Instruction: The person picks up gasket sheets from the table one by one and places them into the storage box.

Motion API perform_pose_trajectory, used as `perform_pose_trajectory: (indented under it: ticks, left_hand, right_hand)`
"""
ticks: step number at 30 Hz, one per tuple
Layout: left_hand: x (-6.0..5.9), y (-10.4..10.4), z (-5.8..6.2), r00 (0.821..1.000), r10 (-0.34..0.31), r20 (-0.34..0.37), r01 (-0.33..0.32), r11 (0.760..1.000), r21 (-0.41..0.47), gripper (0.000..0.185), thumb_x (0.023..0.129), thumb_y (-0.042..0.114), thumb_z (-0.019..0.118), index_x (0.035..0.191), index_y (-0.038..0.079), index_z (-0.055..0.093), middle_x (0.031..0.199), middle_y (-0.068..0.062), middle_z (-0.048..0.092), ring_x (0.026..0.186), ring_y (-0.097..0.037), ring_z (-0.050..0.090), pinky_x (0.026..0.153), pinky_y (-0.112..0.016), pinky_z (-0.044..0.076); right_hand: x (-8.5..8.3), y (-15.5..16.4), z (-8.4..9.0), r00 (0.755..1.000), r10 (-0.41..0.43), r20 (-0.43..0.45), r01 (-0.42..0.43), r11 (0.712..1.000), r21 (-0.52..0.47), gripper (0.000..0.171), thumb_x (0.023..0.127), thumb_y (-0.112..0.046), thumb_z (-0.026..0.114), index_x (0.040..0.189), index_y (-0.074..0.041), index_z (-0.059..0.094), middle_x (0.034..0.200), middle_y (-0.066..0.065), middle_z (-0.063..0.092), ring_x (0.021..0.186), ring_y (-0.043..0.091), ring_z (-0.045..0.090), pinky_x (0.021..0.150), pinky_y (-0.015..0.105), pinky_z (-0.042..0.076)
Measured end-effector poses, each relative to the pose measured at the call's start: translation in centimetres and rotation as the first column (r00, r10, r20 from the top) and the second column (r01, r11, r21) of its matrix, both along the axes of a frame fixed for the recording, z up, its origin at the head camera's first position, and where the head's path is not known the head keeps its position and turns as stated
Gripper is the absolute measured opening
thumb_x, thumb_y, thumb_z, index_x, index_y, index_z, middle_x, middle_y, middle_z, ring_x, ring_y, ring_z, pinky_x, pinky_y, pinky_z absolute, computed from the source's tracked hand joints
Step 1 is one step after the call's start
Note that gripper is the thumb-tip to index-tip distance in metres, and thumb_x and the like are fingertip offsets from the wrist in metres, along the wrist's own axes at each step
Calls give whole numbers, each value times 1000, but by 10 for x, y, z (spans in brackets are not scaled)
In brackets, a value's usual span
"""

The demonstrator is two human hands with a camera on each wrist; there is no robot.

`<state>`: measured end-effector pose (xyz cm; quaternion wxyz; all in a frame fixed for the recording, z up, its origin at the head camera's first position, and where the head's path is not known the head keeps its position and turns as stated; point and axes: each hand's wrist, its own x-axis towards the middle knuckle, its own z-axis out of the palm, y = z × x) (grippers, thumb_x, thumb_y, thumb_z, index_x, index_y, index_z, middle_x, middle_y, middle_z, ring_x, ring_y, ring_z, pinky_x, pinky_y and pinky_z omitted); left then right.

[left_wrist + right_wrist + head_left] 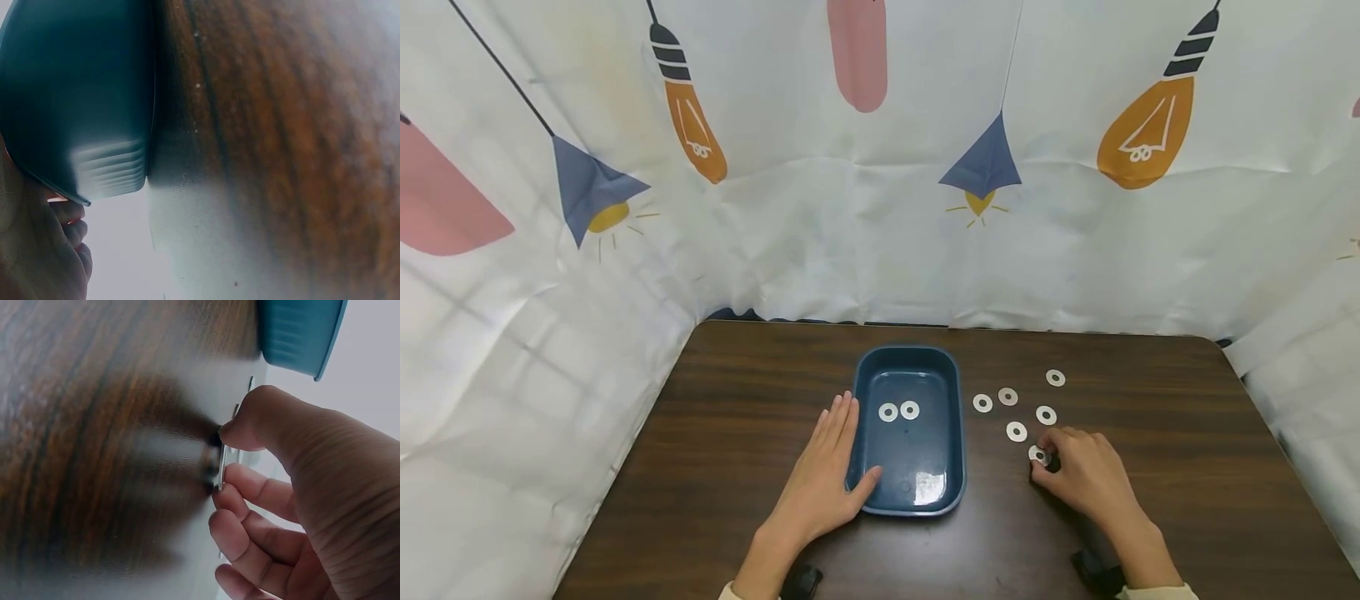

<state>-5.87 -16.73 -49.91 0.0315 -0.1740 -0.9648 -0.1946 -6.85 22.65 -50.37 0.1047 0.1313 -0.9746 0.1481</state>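
A dark blue tray (957,417) stands mid-table with two white washers (898,411) lying inside. My left hand (838,467) lies flat on the table against the tray's left wall, fingers straight, thumb touching the near corner; in the left wrist view the left hand (37,250) sits below the tray (75,94). My right hand (1054,467) rests on the table to the tray's right, and its thumb and fingers pinch a washer (1039,455). The right wrist view shows this washer (222,472) edge-on between the thumb and index finger of the right hand (300,487).
Several loose washers (1017,432) lie scattered on the dark wooden table (737,400) just beyond my right hand. A white curtain (850,250) printed with lamps closes off the back and both sides. The tray's corner (300,331) shows in the right wrist view.
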Motion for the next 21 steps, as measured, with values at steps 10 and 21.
perform_pose_trajectory:
  ticks: [10, 21]
  left_hand:
    - [-3, -1, 3, 999, -7, 34, 8, 1000, -21, 98, 98, 53, 65, 170, 8, 17, 181, -2, 4, 169, -21, 8, 137, -50, 21]
    - [0, -1, 1, 1000, -3, -9, 3, 1000, -19, 97, 97, 51, 68, 169, 7, 21, 181, -5, 12, 168, -24, 15, 136, -49, 23]
  right_hand:
    - [1, -3, 3, 1000, -10, 24, 10, 1000, -4, 17, 74, -20, 86, 82, -18, 71, 73, -7, 65, 67, 7, 58, 71, 41, 52]
    - [4, -3, 2, 999, -17, 27, 17, 1000, -20, 16, 74, -20, 86, 83, -18, 72, 76, -6, 68, 68, 9, 62, 71, 42, 53]
